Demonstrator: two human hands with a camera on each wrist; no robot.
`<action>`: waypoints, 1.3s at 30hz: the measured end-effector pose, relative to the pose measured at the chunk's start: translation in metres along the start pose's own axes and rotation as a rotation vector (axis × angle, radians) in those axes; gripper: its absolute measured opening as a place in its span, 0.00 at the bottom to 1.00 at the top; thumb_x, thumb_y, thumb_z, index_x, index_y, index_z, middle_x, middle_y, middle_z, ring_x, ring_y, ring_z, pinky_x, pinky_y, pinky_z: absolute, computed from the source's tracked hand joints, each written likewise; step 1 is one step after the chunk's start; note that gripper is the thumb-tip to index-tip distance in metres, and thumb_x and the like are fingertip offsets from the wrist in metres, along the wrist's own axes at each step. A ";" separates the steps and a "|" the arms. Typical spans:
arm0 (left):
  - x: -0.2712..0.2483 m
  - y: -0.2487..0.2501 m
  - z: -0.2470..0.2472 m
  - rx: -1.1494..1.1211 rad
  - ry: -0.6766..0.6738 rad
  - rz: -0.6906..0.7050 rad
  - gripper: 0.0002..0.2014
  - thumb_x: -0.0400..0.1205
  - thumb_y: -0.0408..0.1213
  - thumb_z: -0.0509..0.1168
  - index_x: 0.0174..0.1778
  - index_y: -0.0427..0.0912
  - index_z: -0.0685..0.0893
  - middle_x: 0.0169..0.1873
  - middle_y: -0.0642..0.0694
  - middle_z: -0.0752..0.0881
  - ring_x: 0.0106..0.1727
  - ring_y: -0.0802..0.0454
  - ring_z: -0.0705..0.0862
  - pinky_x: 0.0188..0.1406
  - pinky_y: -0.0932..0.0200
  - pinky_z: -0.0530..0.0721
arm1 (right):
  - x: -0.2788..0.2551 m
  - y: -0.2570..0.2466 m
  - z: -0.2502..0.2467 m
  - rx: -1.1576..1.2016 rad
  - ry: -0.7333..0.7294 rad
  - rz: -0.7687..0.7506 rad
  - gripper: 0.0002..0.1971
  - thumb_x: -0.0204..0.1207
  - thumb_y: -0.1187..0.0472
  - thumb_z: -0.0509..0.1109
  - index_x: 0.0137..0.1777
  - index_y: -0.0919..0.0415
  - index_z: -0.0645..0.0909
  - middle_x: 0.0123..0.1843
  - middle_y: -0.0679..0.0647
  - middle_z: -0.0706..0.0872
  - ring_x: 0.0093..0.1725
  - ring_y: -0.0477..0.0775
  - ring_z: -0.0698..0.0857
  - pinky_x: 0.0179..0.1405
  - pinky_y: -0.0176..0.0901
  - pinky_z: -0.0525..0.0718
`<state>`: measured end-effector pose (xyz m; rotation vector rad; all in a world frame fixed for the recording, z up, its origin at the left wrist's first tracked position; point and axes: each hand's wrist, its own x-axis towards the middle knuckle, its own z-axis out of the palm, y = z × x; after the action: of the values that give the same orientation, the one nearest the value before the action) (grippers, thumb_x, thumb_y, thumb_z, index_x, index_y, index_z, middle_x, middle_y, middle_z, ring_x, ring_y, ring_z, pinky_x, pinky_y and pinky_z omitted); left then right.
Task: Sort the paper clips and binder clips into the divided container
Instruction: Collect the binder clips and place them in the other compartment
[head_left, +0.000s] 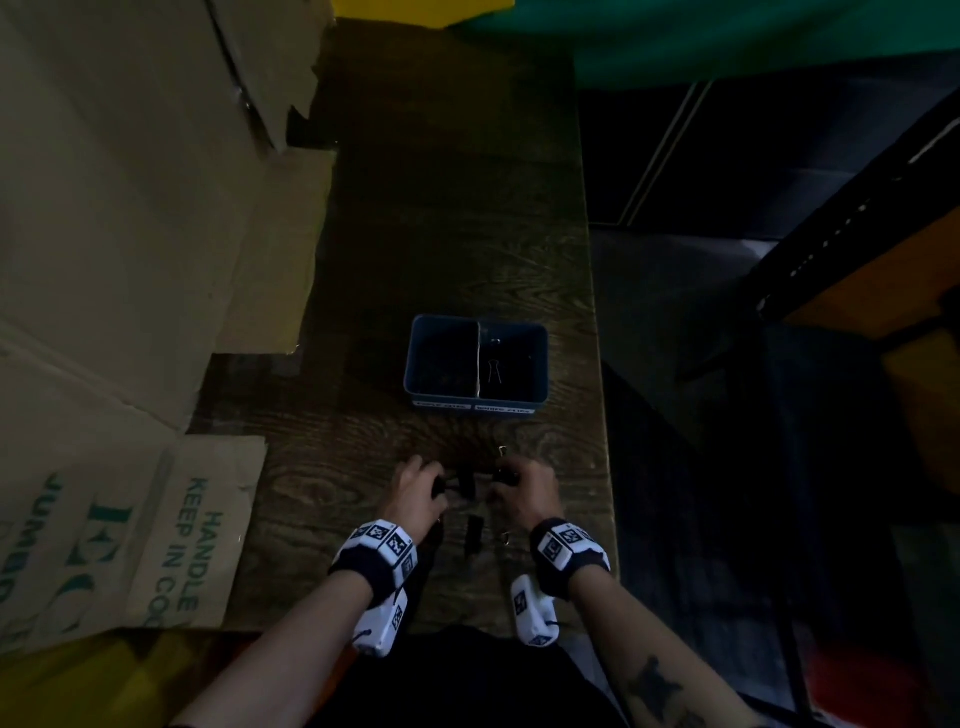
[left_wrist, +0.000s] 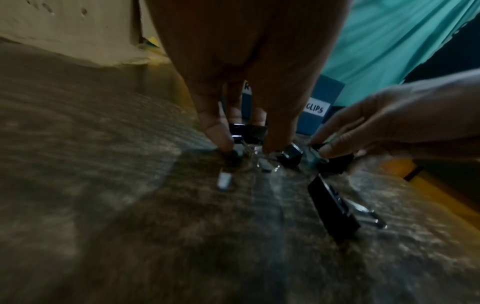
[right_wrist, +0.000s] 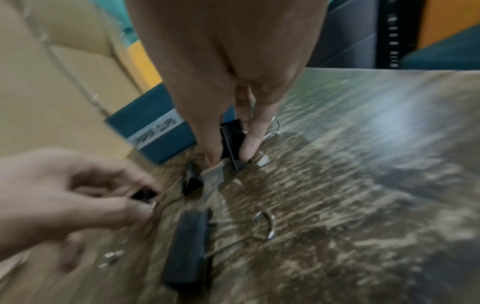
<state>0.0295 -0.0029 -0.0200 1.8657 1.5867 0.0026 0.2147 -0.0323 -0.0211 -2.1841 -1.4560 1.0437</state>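
Note:
A blue divided container (head_left: 542, 364) stands on the dark wooden table, with one black binder clip (head_left: 493, 371) in its right compartment. Nearer to me, both hands work in a scatter of black binder clips. My left hand (head_left: 423, 488) (left_wrist: 248, 148) pinches a small binder clip (right_wrist: 144, 194) between thumb and fingers. My right hand (head_left: 511, 480) (right_wrist: 230, 156) pinches a medium binder clip (right_wrist: 230, 139) upright on the table. A small binder clip (right_wrist: 191, 183) lies between the hands, and a large binder clip (head_left: 474, 535) (right_wrist: 187, 248) lies closer to me. Small silvery pieces (right_wrist: 111, 257), blurred, lie near my left hand.
Flattened cardboard boxes (head_left: 130, 234) cover the table's left side and rise behind it. The table's right edge (head_left: 602, 415) drops off to a dark floor. A teal cloth (head_left: 727, 36) hangs at the back, and a dark shelf frame (head_left: 857, 234) stands far right.

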 end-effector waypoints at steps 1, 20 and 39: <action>0.000 0.002 -0.004 0.002 0.020 0.015 0.13 0.75 0.37 0.69 0.55 0.45 0.83 0.55 0.45 0.78 0.59 0.44 0.76 0.56 0.48 0.80 | -0.001 0.003 -0.003 0.036 0.025 0.015 0.19 0.70 0.63 0.78 0.61 0.56 0.86 0.56 0.56 0.90 0.54 0.54 0.88 0.52 0.40 0.84; 0.072 0.107 -0.082 -0.246 0.308 0.248 0.08 0.79 0.38 0.68 0.53 0.46 0.84 0.50 0.46 0.85 0.50 0.49 0.84 0.41 0.53 0.82 | 0.021 -0.051 -0.093 0.342 0.300 -0.006 0.06 0.70 0.64 0.78 0.45 0.54 0.89 0.44 0.47 0.90 0.46 0.42 0.88 0.50 0.40 0.88; -0.030 0.013 0.033 0.188 -0.103 0.004 0.45 0.69 0.61 0.72 0.78 0.48 0.59 0.71 0.39 0.63 0.70 0.37 0.70 0.61 0.42 0.79 | 0.001 0.003 -0.030 -0.109 -0.060 0.061 0.30 0.71 0.62 0.75 0.74 0.50 0.74 0.78 0.62 0.70 0.73 0.65 0.75 0.67 0.56 0.79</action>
<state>0.0466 -0.0459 -0.0272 1.9770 1.5576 -0.2451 0.2386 -0.0288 -0.0032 -2.3051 -1.5140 1.0829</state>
